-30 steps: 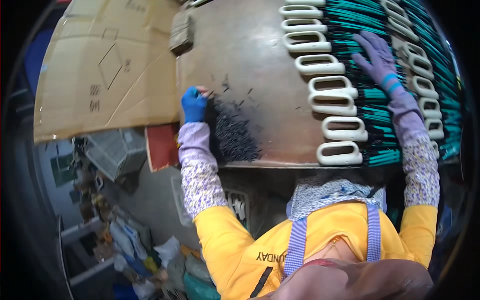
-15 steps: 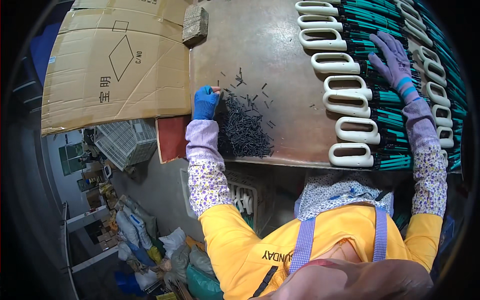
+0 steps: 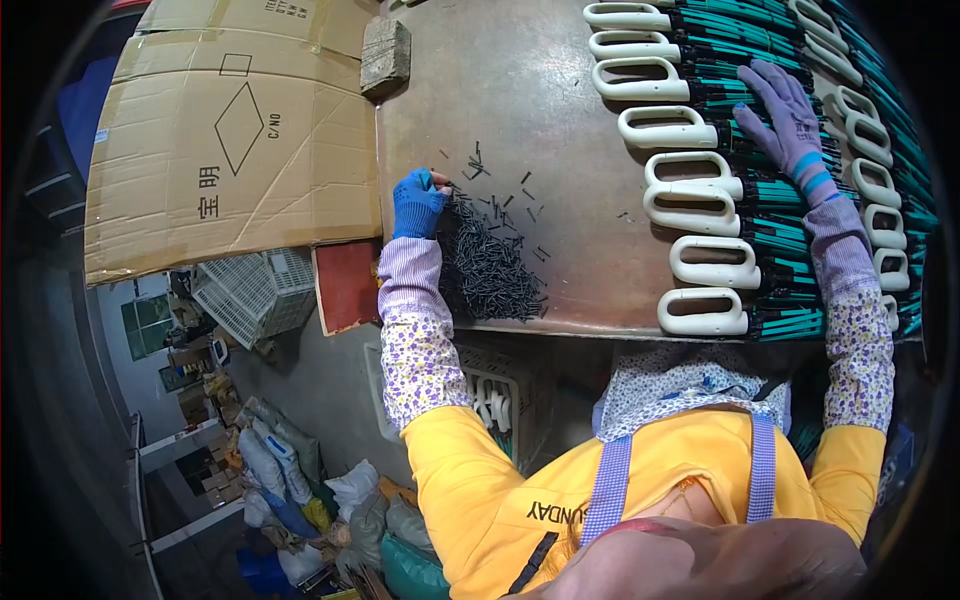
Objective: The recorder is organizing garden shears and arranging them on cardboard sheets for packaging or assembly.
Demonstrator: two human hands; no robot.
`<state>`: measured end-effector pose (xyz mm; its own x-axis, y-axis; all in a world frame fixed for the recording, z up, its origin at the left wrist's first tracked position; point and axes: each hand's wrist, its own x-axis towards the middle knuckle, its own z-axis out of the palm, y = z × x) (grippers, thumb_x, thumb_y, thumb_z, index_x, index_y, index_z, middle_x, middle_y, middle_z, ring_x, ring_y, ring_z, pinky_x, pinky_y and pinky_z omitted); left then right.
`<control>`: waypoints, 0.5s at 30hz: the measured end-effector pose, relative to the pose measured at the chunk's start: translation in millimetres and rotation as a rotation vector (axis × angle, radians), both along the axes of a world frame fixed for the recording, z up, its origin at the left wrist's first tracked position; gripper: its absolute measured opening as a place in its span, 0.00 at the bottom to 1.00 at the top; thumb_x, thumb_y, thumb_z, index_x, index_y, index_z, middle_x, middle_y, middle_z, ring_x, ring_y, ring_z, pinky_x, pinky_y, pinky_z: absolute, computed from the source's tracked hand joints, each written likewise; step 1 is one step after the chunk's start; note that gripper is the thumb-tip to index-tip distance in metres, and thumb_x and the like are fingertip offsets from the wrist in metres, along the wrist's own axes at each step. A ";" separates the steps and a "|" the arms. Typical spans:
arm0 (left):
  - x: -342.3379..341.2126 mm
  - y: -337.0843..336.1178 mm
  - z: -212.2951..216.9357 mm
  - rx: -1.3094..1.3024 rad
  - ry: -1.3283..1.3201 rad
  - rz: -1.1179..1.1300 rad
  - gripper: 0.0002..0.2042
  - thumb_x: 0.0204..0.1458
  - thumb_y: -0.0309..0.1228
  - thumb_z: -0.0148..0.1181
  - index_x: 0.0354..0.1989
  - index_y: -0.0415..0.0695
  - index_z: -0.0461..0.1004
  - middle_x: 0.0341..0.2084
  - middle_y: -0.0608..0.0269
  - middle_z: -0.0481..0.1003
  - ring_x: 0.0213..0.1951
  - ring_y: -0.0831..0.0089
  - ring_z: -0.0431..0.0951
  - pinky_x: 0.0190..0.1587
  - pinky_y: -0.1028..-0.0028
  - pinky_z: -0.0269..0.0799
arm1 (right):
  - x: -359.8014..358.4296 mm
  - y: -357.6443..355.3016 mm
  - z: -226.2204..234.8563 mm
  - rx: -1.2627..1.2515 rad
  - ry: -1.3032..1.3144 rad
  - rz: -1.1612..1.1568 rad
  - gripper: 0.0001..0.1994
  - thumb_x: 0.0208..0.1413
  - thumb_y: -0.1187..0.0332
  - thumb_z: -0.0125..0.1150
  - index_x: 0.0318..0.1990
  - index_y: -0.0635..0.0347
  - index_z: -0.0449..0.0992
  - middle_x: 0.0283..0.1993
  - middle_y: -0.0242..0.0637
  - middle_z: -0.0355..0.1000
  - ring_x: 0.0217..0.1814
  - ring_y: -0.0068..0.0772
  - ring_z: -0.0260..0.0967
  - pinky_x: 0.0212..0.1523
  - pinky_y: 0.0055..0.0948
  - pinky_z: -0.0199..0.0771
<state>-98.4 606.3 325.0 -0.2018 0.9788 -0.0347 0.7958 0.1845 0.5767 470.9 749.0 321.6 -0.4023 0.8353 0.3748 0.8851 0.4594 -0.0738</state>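
My left hand (image 3: 417, 203), in a blue glove with bare fingertips, is at the upper left edge of a heap of small black pins (image 3: 490, 268). Its thumb and fingers are pinched together; whatever is between them is too small to make out. On the right, my right hand (image 3: 787, 122), in a purple glove, lies flat with its fingers spread. It rests over the black middle parts of a row of tools with white loop handles (image 3: 736, 319) and teal rods (image 3: 790, 322). Loose pins are scattered past the heap's far side.
A large cardboard sheet (image 3: 190, 130) covers the left side of the table (image 3: 560, 200). A worn block (image 3: 385, 58) sits at its far right corner. Below the table's near edge is a crate (image 3: 515, 385) with more white handles. Sacks (image 3: 365, 520) and plastic crates (image 3: 285, 280) stand on the floor to the left.
My left hand has shifted slightly right, its fingertips nearer the pins. My right hand stays on the row of tools. The view has shifted a little.
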 end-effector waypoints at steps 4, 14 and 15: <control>-2.7 3.8 -3.0 -0.015 0.069 -0.016 0.07 0.42 0.25 0.65 0.31 0.38 0.79 0.26 0.58 0.78 0.27 0.68 0.78 0.34 0.74 0.73 | 1.4 -0.9 0.1 -0.020 0.006 -0.013 0.26 0.57 0.54 0.55 0.64 0.47 0.67 0.68 0.33 0.62 0.69 0.40 0.57 0.69 0.37 0.55; -36.7 8.5 -12.2 -0.007 -0.039 0.129 0.06 0.44 0.27 0.64 0.28 0.37 0.80 0.20 0.58 0.78 0.24 0.68 0.77 0.29 0.73 0.72 | 2.5 1.8 -1.9 0.015 -0.006 0.001 0.27 0.57 0.53 0.55 0.64 0.48 0.67 0.68 0.34 0.63 0.69 0.41 0.58 0.69 0.37 0.56; -38.4 12.0 -12.4 -0.009 -0.049 0.181 0.07 0.44 0.28 0.64 0.28 0.37 0.80 0.20 0.58 0.78 0.23 0.68 0.77 0.29 0.73 0.72 | 3.2 2.2 -2.0 0.018 -0.002 0.005 0.27 0.57 0.53 0.55 0.64 0.48 0.67 0.68 0.34 0.63 0.69 0.41 0.58 0.69 0.37 0.56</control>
<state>-136.8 618.3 312.6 -0.3728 0.9261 -0.0577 0.7203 0.3280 0.6112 474.1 751.2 319.6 -0.4070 0.8264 0.3892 0.8832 0.4648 -0.0632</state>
